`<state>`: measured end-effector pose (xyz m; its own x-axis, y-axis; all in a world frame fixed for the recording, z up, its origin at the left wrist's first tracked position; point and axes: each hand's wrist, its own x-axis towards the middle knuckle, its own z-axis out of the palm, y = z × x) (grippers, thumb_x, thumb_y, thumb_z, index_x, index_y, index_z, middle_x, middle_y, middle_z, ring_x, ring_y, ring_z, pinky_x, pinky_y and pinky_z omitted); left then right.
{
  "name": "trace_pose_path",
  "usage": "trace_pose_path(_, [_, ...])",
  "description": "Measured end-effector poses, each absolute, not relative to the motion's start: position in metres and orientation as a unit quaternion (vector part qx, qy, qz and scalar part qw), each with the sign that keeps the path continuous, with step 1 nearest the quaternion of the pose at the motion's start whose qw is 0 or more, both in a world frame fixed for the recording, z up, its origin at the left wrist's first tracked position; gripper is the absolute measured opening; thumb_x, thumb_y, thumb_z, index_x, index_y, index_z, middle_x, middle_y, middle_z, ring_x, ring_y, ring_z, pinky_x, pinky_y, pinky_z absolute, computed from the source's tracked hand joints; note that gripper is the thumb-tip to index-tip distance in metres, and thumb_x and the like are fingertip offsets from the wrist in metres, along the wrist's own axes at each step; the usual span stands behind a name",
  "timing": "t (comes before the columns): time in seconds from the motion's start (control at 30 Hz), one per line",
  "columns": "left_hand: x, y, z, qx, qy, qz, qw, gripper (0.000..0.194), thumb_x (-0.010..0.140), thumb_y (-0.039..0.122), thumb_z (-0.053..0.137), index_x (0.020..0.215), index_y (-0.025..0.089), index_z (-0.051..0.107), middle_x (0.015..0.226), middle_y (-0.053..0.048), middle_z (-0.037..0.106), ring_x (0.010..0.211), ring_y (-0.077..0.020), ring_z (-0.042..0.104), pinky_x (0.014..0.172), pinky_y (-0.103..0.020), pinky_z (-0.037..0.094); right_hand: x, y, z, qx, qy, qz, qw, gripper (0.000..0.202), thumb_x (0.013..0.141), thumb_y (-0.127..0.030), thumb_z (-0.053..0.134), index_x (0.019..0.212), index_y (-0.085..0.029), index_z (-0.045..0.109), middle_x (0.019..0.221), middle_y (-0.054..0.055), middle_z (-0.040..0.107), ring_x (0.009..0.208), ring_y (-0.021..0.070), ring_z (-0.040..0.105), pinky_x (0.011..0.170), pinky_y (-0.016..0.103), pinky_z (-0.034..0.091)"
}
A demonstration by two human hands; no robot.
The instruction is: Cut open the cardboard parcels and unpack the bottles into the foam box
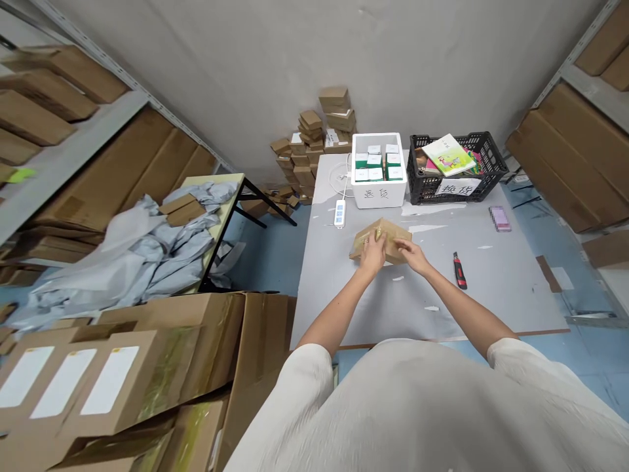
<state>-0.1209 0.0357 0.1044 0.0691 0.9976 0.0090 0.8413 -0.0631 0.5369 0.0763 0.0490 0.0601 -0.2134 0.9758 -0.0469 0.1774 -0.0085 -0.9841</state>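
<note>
A small brown cardboard box (397,229) sits on the grey tabletop, tilted a little, with something white showing under its near edge. My left hand (373,252) is closed on the near side of it, fingers over the top by a strip of shiny tape. At the box's right end, my right hand (414,255) grips the edge with bent fingers; the thumb is partly hidden. To the right lies a red and black utility knife (459,271), apart from both hands.
Behind the box stand a white foam box (378,198) of green-and-white cartons and a black crate (417,177) with booklets. A white power strip (340,214) and a phone-like object (500,219) lie on the table (511,288). Stacked cartons (171,367) crowd the left.
</note>
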Motion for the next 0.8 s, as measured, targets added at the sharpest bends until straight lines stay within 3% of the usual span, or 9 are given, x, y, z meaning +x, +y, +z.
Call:
trace_pose_path(0.1, [-0.148, 0.04, 0.097, 0.682, 0.658, 0.238, 0.212, 0.049, 0.109, 0.036, 0.043, 0.156, 0.029, 0.058, 0.169, -0.015, 0.039, 0.149, -0.0383, 0.048, 0.119, -0.057, 0.046, 0.066, 0.045, 0.053, -0.576, -0.543, 0.457, 0.405, 0.056, 0.081, -0.036, 0.066, 0.136, -0.026, 0.072, 0.153, 0.009, 0.064, 0.146, 0.0314, 0.053, 0.128, 0.053, 0.038])
trace_pose_path(0.27, [-0.177, 0.039, 0.089, 0.65, 0.662, 0.287, 0.24, 0.051, 0.107, 0.032, 0.045, 0.157, 0.026, 0.057, 0.164, -0.016, 0.043, 0.147, -0.0327, 0.051, 0.124, -0.052, 0.043, 0.054, 0.044, 0.058, -0.545, -0.523, 0.523, 0.394, 0.074, 0.082, -0.035, 0.064, 0.155, -0.027, 0.056, 0.162, 0.008, 0.056, 0.136, 0.029, 0.063, 0.118, 0.048, 0.05])
trace_pose_path(0.5, [-0.152, 0.024, 0.082, 0.606, 0.661, 0.295, 0.33, 0.053, 0.107, 0.04, 0.051, 0.158, 0.026, 0.054, 0.157, -0.013, 0.048, 0.131, -0.0272, 0.063, 0.117, -0.042, 0.05, 0.08, 0.048, 0.076, -0.597, -0.544, 0.436, 0.397, 0.072, 0.081, -0.036, 0.062, 0.152, -0.025, 0.059, 0.156, 0.011, 0.061, 0.13, 0.0303, 0.065, 0.107, 0.046, 0.057])
trace_pose_path(0.63, [-0.115, 0.021, 0.08, 0.628, 0.644, 0.27, 0.343, 0.055, 0.105, 0.042, 0.054, 0.158, 0.027, 0.054, 0.158, -0.013, 0.046, 0.124, -0.027, 0.066, 0.112, -0.041, 0.054, 0.119, 0.038, 0.078, -0.617, -0.532, 0.405, 0.415, 0.07, 0.081, -0.039, 0.064, 0.149, -0.022, 0.06, 0.157, 0.015, 0.06, 0.13, 0.0322, 0.064, 0.108, 0.047, 0.056])
trace_pose_path(0.73, [-0.09, 0.02, 0.084, 0.665, 0.63, 0.239, 0.323, 0.055, 0.105, 0.04, 0.054, 0.157, 0.025, 0.053, 0.16, -0.015, 0.045, 0.136, -0.0307, 0.059, 0.114, -0.045, 0.051, 0.145, 0.028, 0.076, -0.627, -0.514, 0.394, 0.433, 0.075, 0.081, -0.04, 0.067, 0.153, -0.021, 0.056, 0.158, 0.017, 0.058, 0.134, 0.0325, 0.062, 0.111, 0.048, 0.055])
trace_pose_path(0.8, [-0.076, 0.021, 0.09, 0.698, 0.622, 0.224, 0.275, 0.052, 0.104, 0.035, 0.054, 0.155, 0.024, 0.055, 0.165, -0.016, 0.04, 0.151, -0.0345, 0.045, 0.123, -0.051, 0.042, 0.156, 0.023, 0.074, -0.624, -0.505, 0.399, 0.444, 0.08, 0.08, -0.041, 0.069, 0.156, -0.021, 0.051, 0.158, 0.018, 0.058, 0.135, 0.0318, 0.062, 0.112, 0.049, 0.054])
